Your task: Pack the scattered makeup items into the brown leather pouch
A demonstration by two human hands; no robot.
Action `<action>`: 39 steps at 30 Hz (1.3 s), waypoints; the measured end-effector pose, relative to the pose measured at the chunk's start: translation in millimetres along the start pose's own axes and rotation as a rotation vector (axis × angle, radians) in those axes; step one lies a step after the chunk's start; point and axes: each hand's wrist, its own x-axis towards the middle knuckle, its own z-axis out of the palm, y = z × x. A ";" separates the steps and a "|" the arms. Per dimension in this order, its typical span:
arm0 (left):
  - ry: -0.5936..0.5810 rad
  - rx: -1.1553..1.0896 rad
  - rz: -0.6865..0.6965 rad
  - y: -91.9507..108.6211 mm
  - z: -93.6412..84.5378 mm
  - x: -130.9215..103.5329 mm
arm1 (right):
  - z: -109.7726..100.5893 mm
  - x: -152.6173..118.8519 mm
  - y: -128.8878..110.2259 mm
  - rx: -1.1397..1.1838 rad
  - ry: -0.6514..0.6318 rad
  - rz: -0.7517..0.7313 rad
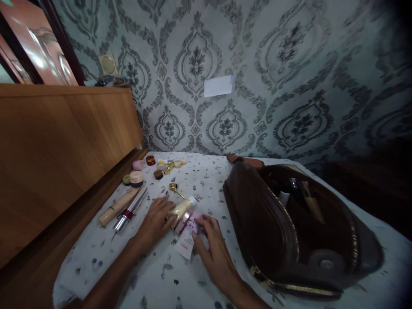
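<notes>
My left hand (157, 219) lies low over the cloth, fingers stretched out and apart, its thumb side against a cream-coloured tube (182, 209) with a white cap. Facing it, my right hand (213, 244) is bent with thumb and fingers apart; its fingertips touch the right side of a white and pink tube (186, 244). Between the two tubes sits a small pink item (184, 222), partly covered, whose kind I cannot make out. A gold item with a thin stem (174, 189) rests just beyond my left fingers.
A brown bag (257, 214) stands unzipped on the right, with cosmetics inside. At left lie a beige tube (117, 207) and a silver stick with a red band (130, 210). Several small jars, including a dark-based one (136, 179), stand behind. A wooden cabinet (71, 137) borders the left.
</notes>
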 end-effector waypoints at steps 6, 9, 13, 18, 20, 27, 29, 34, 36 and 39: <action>-0.034 -0.074 -0.071 15.9 -12.7 13.6 | 2.0 -5.2 9.6 -0.041 -0.011 -0.014; 0.009 -0.105 -0.139 4.8 -15.1 27.3 | 0.4 -5.0 7.3 -0.039 -0.034 -0.014; 0.063 -0.082 -0.215 -26.4 -8.4 55.0 | 0.5 -5.3 7.3 -0.057 -0.028 -0.024; 0.051 -0.042 -0.285 -57.0 8.2 89.3 | 3.1 -8.4 13.3 -0.094 -0.025 -0.040; 0.019 -0.035 -0.280 -60.2 14.9 97.1 | 3.2 -9.7 15.6 -0.105 -0.051 -0.035; -0.058 0.018 -0.282 -57.4 22.1 107.4 | 2.9 -10.6 24.2 -0.118 -0.039 -0.070; -0.040 0.058 -0.319 -61.5 17.7 115.2 | 3.9 -10.1 25.6 -0.112 -0.038 -0.063; 0.011 0.185 -0.454 -82.7 5.2 148.1 | 13.4 -11.7 25.5 -0.078 0.003 -0.046; 0.020 0.236 -0.533 -92.1 3.7 161.9 | 18.4 -13.0 24.7 -0.061 0.053 -0.030; 0.023 0.295 -0.661 -103.7 6.1 179.3 | 23.8 -14.5 25.0 -0.057 0.087 -0.020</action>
